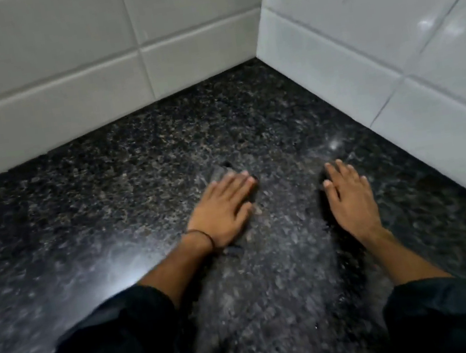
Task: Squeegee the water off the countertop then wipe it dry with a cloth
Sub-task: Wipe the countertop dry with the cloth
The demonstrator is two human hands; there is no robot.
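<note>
The dark speckled granite countertop fills the view, which is blurred. My left hand lies palm down on it with the fingers together, pressing on what looks like a thin grey cloth. Only a corner of the cloth shows beyond the fingertips, and a scrap near the wrist. My right hand rests flat on the bare stone to the right with its fingers slightly apart and nothing under it. A paler, smeared band runs between the hands toward me. No squeegee is in view.
White tiled walls meet in a corner: the back wall and the right wall. The right hand is close to the right wall. A bright light reflection sits on the stone at the left, near the counter's front edge.
</note>
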